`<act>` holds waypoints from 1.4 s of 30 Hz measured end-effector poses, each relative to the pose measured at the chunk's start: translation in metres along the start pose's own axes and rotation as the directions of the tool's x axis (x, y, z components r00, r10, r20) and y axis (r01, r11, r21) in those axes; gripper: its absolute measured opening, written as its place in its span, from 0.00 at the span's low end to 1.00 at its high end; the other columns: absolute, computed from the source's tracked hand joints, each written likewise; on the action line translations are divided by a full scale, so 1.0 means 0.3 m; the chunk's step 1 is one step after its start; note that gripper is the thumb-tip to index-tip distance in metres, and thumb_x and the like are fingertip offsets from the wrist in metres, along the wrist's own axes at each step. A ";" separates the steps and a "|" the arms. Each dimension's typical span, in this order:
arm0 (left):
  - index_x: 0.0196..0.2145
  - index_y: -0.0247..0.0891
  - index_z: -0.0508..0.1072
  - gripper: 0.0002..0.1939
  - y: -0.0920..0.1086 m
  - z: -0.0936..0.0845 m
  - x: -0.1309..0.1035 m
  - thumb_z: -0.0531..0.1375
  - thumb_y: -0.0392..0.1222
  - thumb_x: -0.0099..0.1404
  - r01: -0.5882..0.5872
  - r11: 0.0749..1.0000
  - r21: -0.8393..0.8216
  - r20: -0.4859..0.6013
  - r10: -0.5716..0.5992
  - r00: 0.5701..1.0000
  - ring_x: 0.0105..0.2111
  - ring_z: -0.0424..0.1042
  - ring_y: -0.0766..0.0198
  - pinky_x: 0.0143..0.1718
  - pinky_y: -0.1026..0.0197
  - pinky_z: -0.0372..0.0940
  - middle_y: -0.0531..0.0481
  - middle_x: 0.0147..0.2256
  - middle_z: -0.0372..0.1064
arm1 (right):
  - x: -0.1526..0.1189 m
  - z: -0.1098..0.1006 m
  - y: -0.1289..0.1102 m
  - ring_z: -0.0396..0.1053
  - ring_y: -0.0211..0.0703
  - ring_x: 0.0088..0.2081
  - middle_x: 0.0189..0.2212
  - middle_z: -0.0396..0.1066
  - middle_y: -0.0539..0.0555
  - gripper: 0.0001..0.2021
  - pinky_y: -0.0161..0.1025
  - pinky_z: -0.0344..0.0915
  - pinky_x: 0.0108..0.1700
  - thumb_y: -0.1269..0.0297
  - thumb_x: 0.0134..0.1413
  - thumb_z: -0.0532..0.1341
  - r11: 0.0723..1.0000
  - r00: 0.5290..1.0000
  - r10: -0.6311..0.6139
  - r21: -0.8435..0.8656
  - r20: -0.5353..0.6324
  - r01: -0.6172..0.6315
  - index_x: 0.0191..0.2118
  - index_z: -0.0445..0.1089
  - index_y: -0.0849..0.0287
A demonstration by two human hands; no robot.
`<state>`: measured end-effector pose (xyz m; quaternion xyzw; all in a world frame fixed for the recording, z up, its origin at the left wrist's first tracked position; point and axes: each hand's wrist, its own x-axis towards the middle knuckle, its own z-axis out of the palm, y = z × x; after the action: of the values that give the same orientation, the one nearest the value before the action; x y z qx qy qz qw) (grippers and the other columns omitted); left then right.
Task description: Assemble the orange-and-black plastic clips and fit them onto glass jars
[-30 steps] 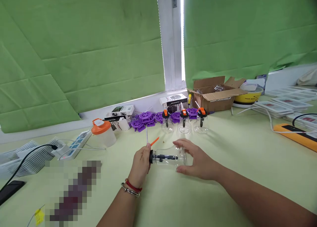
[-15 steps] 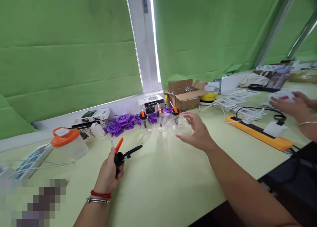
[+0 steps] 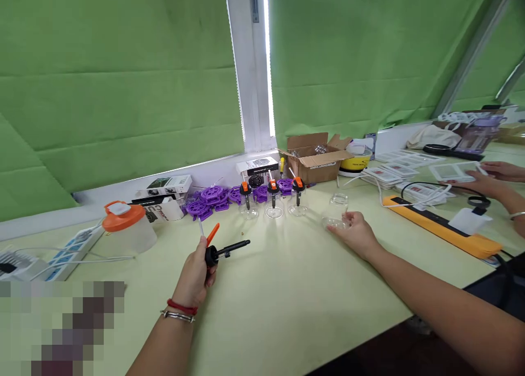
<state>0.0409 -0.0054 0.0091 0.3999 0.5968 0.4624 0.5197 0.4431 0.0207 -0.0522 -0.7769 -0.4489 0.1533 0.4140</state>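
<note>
My left hand is wrapped around a black-and-orange bottle top, held over the table. Its black stem points right, and an orange lever and a pale spout stick up past my thumb. Low over the table on the right, my right hand grips a clear bottle by its lower side; the bottle holds nothing that I can see. Beyond and between my hands stand three clear bottles, one of them a bottle in the middle, each fitted with a similar black-and-orange top.
Purple plastic parts lie behind the bottles, near an open cardboard box. An orange-lidded container stands left. A yellow power strip lies right, where another person's hands hold a clear flat case.
My right hand has carried the clear bottle right and away from the row of three bottles. My left hand still holds the bottle top. The view has shifted slightly left.
</note>
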 end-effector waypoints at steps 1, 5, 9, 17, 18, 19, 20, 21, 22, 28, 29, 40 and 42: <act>0.17 0.39 0.60 0.29 0.002 0.001 -0.003 0.50 0.69 0.56 0.004 1.000 0.004 -0.003 -0.004 1.000 0.10 0.49 0.73 0.11 0.68 0.44 0.58 0.12 0.52 | 0.008 0.003 0.005 0.67 0.56 0.48 0.49 0.67 0.63 0.39 0.46 0.64 0.47 0.44 0.34 0.66 1.000 1.000 0.006 -0.021 0.010 -0.006 0.52 0.57 0.60; 0.16 0.38 0.61 0.30 0.011 0.011 -0.019 0.49 0.69 0.56 -0.016 1.000 0.026 -0.004 0.016 1.000 0.10 0.49 0.74 0.10 0.69 0.44 0.58 0.12 0.51 | 0.013 0.006 0.003 0.64 0.60 0.52 0.55 0.60 0.67 0.48 0.49 0.62 0.51 0.45 0.33 0.67 0.998 0.999 -0.035 -0.049 0.017 0.036 0.59 0.49 0.61; 0.17 0.39 0.60 0.29 0.010 0.021 -0.029 0.49 0.68 0.57 -0.091 0.994 0.055 -0.013 0.092 0.996 0.11 0.51 0.72 0.10 0.68 0.46 0.57 0.13 0.53 | -0.074 -0.020 -0.098 0.44 0.65 0.63 0.63 0.44 0.69 0.52 0.56 0.49 0.61 0.45 0.37 0.66 0.947 0.917 -0.319 -0.105 -0.241 0.302 0.63 0.42 0.63; 0.18 0.40 0.56 0.27 0.011 0.038 -0.050 0.49 0.66 0.59 -0.204 0.969 0.136 0.035 0.201 0.979 0.11 0.50 0.72 0.10 0.68 0.46 0.59 0.12 0.51 | -0.398 0.123 -0.520 0.60 0.57 0.55 0.48 0.68 0.61 0.14 0.52 0.59 0.53 0.59 0.56 0.57 0.511 0.382 -0.790 0.170 0.480 0.843 0.46 0.68 0.57; 0.18 0.40 0.56 0.27 0.013 0.036 -0.051 0.49 0.66 0.59 -0.203 0.970 0.135 0.036 0.200 0.979 0.11 0.50 0.72 0.09 0.68 0.46 0.59 0.12 0.51 | -0.418 0.154 -0.554 0.66 0.54 0.47 0.40 0.71 0.60 0.09 0.50 0.61 0.48 0.62 0.57 0.56 0.512 0.336 -0.757 0.190 0.560 0.838 0.41 0.70 0.57; 0.18 0.40 0.56 0.27 0.014 0.033 -0.052 0.48 0.66 0.59 -0.198 0.971 0.137 0.029 0.196 0.980 0.11 0.50 0.72 0.09 0.68 0.46 0.59 0.12 0.51 | -0.432 0.183 -0.578 0.68 0.52 0.41 0.34 0.72 0.58 0.08 0.47 0.62 0.43 0.64 0.58 0.54 0.524 0.324 -0.727 0.183 0.605 0.832 0.36 0.70 0.57; 0.19 0.40 0.56 0.27 0.015 0.030 -0.052 0.48 0.67 0.59 -0.193 0.971 0.141 0.017 0.192 0.981 0.11 0.50 0.72 0.09 0.68 0.46 0.59 0.12 0.51 | -0.440 0.207 -0.591 0.68 0.49 0.35 0.29 0.71 0.57 0.09 0.44 0.62 0.38 0.66 0.58 0.53 0.545 0.330 -0.710 0.188 0.623 0.817 0.32 0.69 0.57; 0.19 0.40 0.56 0.27 0.016 0.027 -0.052 0.47 0.66 0.60 -0.198 0.970 0.144 0.003 0.200 0.980 0.11 0.50 0.72 0.10 0.68 0.46 0.60 0.12 0.51 | -0.442 0.227 -0.595 0.66 0.46 0.31 0.26 0.69 0.55 0.10 0.42 0.60 0.35 0.68 0.58 0.52 0.574 0.349 -0.703 0.204 0.620 0.793 0.29 0.67 0.58; 0.20 0.40 0.57 0.27 0.014 0.024 -0.052 0.46 0.66 0.61 -0.217 0.965 0.146 -0.005 0.220 0.975 0.11 0.51 0.72 0.10 0.68 0.46 0.60 0.13 0.51 | -0.441 0.243 -0.590 0.64 0.43 0.28 0.24 0.66 0.53 0.11 0.39 0.58 0.32 0.68 0.59 0.51 0.613 0.379 -0.693 0.224 0.613 0.758 0.27 0.65 0.58; 0.49 0.39 0.59 0.23 -0.012 0.029 -0.045 0.56 0.55 0.61 -0.530 0.822 0.209 0.061 0.530 0.846 0.32 0.69 0.64 0.34 0.60 0.65 0.49 0.35 0.68 | -0.421 0.266 -0.510 0.55 0.36 0.24 0.22 0.60 0.48 0.13 0.35 0.52 0.28 0.59 0.60 0.50 0.832 0.494 -0.550 0.492 0.673 0.256 0.28 0.62 0.58; 0.52 0.40 0.56 0.29 -0.016 0.031 -0.043 0.60 0.53 0.59 -0.598 0.759 0.257 0.070 0.603 0.795 0.40 0.69 0.60 0.42 0.56 0.65 0.45 0.43 0.66 | -0.422 0.263 -0.505 0.56 0.36 0.25 0.23 0.60 0.49 0.13 0.35 0.53 0.30 0.58 0.60 0.51 0.828 0.485 -0.538 0.541 0.690 0.149 0.29 0.63 0.59; 0.62 0.45 0.42 0.59 -0.028 0.047 -0.064 0.72 0.52 0.40 -0.752 0.484 0.447 0.249 0.741 0.624 0.59 0.54 0.45 0.58 0.42 0.52 0.38 0.60 0.49 | -0.476 0.236 -0.521 0.59 0.36 0.26 0.20 0.62 0.48 0.19 0.39 0.55 0.38 0.49 0.56 0.55 0.684 0.354 -0.534 0.638 0.768 -0.353 0.30 0.67 0.62; 0.62 0.44 0.43 0.61 -0.029 0.061 -0.069 0.72 0.53 0.37 -0.731 0.468 0.496 0.271 0.716 0.643 0.58 0.55 0.43 0.57 0.41 0.53 0.37 0.58 0.50 | -0.475 0.244 -0.516 0.58 0.36 0.27 0.23 0.63 0.49 0.19 0.38 0.54 0.37 0.49 0.54 0.57 0.700 0.369 -0.497 0.615 0.785 -0.363 0.30 0.68 0.63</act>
<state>0.0618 -0.0250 0.0053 0.7542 0.4727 0.4341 0.1391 0.2315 -0.0205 0.0051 -0.3038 -0.5374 0.7007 0.3578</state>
